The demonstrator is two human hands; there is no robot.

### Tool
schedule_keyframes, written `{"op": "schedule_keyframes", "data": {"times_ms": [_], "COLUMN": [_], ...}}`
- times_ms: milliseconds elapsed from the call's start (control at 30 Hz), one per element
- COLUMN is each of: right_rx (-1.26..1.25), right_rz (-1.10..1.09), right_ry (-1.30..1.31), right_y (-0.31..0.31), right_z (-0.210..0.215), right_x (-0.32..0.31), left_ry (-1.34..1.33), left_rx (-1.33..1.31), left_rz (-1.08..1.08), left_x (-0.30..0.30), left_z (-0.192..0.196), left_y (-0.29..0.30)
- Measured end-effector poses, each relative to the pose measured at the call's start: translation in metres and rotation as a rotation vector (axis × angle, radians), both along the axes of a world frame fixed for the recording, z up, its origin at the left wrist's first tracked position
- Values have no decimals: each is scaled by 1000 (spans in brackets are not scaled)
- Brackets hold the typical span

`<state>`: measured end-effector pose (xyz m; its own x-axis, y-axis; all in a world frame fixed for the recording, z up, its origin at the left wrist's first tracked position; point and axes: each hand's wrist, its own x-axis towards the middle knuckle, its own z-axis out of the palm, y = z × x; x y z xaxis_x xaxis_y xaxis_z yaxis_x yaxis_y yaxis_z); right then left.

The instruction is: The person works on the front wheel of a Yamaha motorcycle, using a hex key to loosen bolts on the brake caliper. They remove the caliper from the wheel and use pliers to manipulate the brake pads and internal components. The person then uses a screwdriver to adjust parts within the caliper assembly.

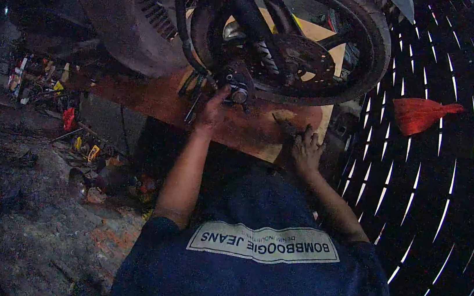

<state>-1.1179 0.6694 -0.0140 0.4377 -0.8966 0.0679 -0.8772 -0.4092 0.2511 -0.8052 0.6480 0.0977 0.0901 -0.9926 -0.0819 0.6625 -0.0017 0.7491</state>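
My left hand is raised to a dark brake caliper with a round silvery part, beside the motorcycle wheel. The thumb lies against the caliper and the other fingers seem wrapped behind it, partly hidden. A dark hose curves down to the caliper. My right hand rests on the right end of the wooden board, fingers stretched and a little apart. Just beyond its fingertips lies a small dark, slim thing, too dim to name. Above the caliper, a brake disc shows at the wheel's hub.
Several slim tools lie on the board left of the caliper. A red cloth or bag hangs on the slatted shutter at right. Mixed parts and tools clutter the rough floor at left. The motorcycle's grey bodywork overhangs the board.
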Motion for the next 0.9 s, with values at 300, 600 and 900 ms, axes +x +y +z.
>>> {"op": "schedule_keyframes", "data": {"times_ms": [300,600,900], "right_rx": [50,98,1134], "right_rz": [109,74,-212], "right_ry": [-267,-187,-1643], "right_y": [8,1,-21], "right_z": [-15,-10,131], "right_x": [18,28,88], "left_ry": [498,678,542], "left_rx": [-44,-96,54], "left_rz": [-59,-72,-168], "left_x": [-19,-40,-49], "left_z": [27,45,79], "left_y": [12,24,36]}}
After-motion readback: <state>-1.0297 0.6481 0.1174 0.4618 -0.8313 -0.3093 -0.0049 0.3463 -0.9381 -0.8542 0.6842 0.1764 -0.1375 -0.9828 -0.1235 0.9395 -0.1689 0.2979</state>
